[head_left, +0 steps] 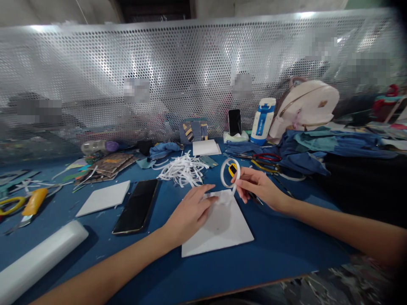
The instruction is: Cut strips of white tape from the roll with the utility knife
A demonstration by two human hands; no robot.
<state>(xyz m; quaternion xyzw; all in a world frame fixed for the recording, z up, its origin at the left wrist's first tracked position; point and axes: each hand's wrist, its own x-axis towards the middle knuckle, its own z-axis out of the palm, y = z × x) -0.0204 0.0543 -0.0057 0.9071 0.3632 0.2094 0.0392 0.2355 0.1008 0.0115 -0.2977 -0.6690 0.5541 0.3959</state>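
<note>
My left hand lies on a white square sheet on the blue table, fingers pressed flat on its far edge. My right hand pinches a white roll of tape held upright just above the sheet's far right corner; a thin dark tool also pokes out beneath this hand. A strip of tape seems to run from the roll down to the sheet near my left fingertips.
A black phone and a second white sheet lie to the left. A white foam roll is at the near left. Paper strips, scissors, blue cloth, a bottle and a white bag lie behind.
</note>
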